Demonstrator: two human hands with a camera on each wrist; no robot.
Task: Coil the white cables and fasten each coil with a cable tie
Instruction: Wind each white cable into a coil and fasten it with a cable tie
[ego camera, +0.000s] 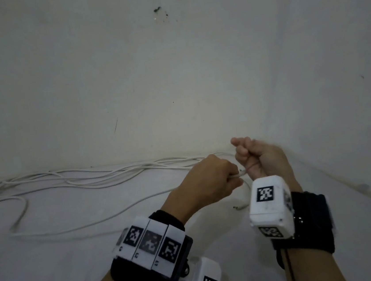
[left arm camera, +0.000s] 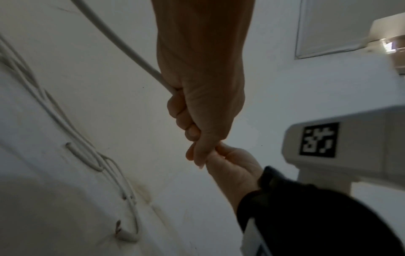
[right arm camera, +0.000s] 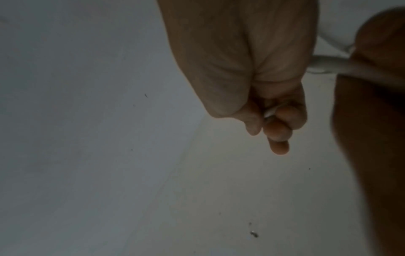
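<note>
Our left hand (ego camera: 209,179) is fisted around a white cable (left arm camera: 122,43), fingers curled tight over it, and our right hand (ego camera: 255,160) pinches the same cable a short way along, thumb and curled fingers (right arm camera: 278,131) closed on a pale stub of it. The two hands sit just beside each other, almost touching, near the far right corner of the white surface (ego camera: 79,268) where it meets the wall (ego camera: 126,77). Between the fists only a short bit of cable shows.

From the left fist the line runs away toward the far edge, where the loose cables (ego camera: 91,176) lie stretched along the foot of the wall in long slack strands, with one loop trailing toward the left edge and one run sweeping back across the middle toward our hands. A cut end (ego camera: 239,207) lies on the surface just in front of the hands.

We judge the cable light and limp but springy: it will bend easily and want to unwind, so each turn should be trapped in the left fist while the right feeds in slack near the hold.

Counting is unsure: the strands overlap, and we cannot tell how many separate cables there are. We see no finished coil and no cable tie. Two hands, both occupied.
</note>
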